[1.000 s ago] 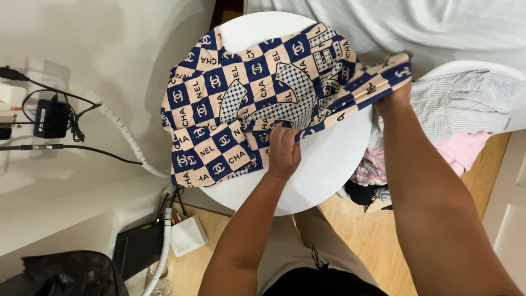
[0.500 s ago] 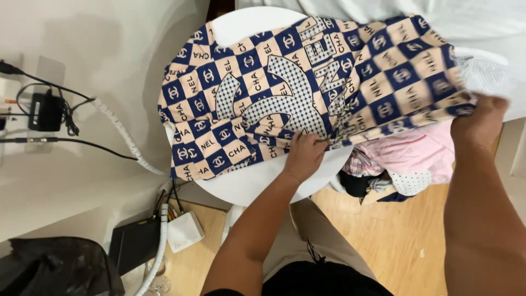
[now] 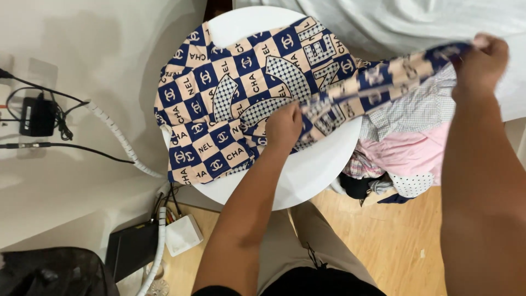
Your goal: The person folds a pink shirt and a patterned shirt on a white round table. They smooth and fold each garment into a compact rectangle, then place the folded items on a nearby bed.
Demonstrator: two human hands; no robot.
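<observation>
The checked cloth (image 3: 230, 109) lies spread on the round table (image 3: 307, 175), mostly to the left of both hands. The left hand (image 3: 284, 127) presses down on the cloth near its middle, fingers bent onto the fabric. From there 1 edge of the cloth runs up and to the right, taut, to the right hand (image 3: 482, 60), which is clenched on it, raised. Long axis: left-right. A clothes pile (image 3: 405, 148) sits below the raised edge.
</observation>
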